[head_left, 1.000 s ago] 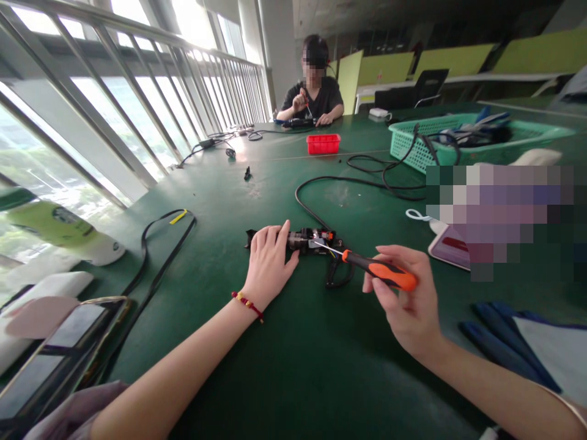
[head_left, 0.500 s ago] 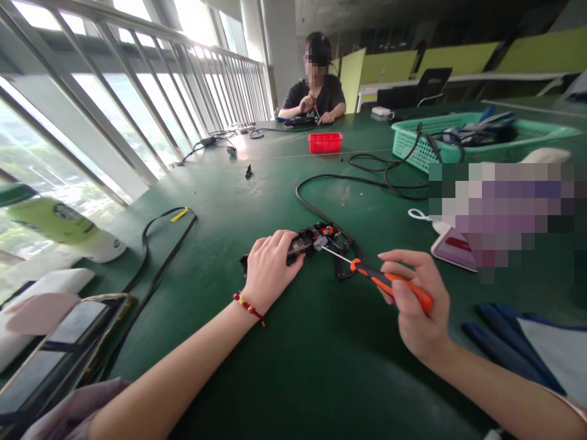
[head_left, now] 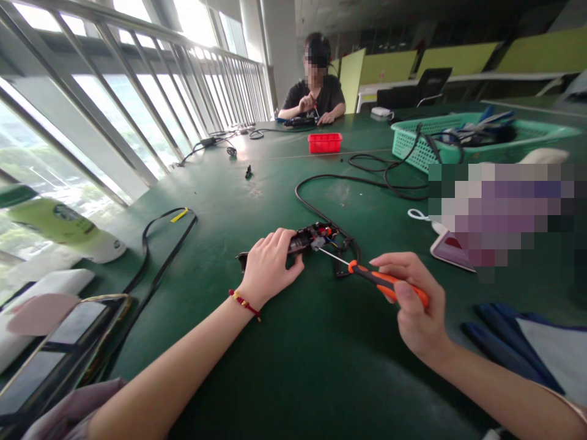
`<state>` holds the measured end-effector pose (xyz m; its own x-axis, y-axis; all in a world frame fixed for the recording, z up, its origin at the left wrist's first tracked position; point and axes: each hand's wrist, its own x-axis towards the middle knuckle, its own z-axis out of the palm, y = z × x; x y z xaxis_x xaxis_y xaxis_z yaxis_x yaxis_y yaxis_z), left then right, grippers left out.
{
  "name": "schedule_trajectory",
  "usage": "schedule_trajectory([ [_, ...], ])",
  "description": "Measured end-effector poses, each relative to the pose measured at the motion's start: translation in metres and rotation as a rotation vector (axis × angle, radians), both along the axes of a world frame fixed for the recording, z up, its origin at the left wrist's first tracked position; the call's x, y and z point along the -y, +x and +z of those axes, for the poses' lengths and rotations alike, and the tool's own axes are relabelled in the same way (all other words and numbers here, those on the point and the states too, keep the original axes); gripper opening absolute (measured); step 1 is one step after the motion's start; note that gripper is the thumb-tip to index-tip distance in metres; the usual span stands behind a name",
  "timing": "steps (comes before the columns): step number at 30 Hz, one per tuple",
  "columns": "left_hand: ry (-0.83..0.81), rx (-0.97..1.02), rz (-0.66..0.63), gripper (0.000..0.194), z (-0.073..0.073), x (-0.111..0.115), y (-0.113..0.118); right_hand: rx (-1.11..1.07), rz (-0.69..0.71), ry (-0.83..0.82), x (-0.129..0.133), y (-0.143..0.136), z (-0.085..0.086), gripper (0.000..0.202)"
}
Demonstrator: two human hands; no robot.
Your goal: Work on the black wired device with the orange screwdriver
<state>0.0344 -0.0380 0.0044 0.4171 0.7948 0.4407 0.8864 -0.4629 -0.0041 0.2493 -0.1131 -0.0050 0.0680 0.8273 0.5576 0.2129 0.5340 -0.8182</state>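
Note:
My left hand [head_left: 270, 260] is closed over the body of an opened black corded device [head_left: 300, 242], pressing it against the green table [head_left: 293, 366]. Small coloured wires, a grey part and a red-orange part show at its exposed end. In my right hand [head_left: 419, 305] is a screwdriver [head_left: 380, 280] with an orange and black handle, its shaft pointing left. The screwdriver's tip meets or nearly meets the grey part [head_left: 317, 244]; exact contact is too small to tell. A black cable [head_left: 330, 177] runs from the device towards the back right.
A green basket [head_left: 413, 143] holding tools or gloves stands at the back right, with a red tray [head_left: 324, 143] left of it. Blue and white gloves [head_left: 518, 342] lie at right. A bottle [head_left: 59, 223] and a strap [head_left: 160, 275] are at left. Across the table sits another person [head_left: 316, 91].
The device, my left hand and the screwdriver in my right hand have shifted very slightly left. Both holds are the same.

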Motion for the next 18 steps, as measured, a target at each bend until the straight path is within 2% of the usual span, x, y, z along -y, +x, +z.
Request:
schedule_trajectory([
  [3, -0.002, -0.002, 0.001, 0.029, 0.0004, 0.0002, -0.0001, -0.028, -0.050, -0.004, -0.0003, -0.0024, 0.0004, 0.015],
  [8, -0.015, -0.015, 0.015, 0.033, -0.0012, -0.0019, -0.0011, -0.066, -0.150, 0.072, -0.0014, -0.0040, -0.0047, 0.040],
  [11, -0.014, -0.021, 0.017, 0.034, -0.0027, -0.0028, -0.0017, -0.063, -0.104, 0.061, -0.0002, -0.0046, -0.0029, 0.039],
  [15, -0.014, -0.018, 0.024, 0.033, -0.0031, -0.0026, -0.0015, -0.046, 0.003, -0.015, 0.0011, -0.0058, 0.0016, 0.024],
  [18, -0.012, -0.014, 0.022, 0.033, -0.0026, -0.0024, -0.0012, -0.049, -0.046, 0.039, 0.0004, -0.0057, 0.0004, 0.034],
])
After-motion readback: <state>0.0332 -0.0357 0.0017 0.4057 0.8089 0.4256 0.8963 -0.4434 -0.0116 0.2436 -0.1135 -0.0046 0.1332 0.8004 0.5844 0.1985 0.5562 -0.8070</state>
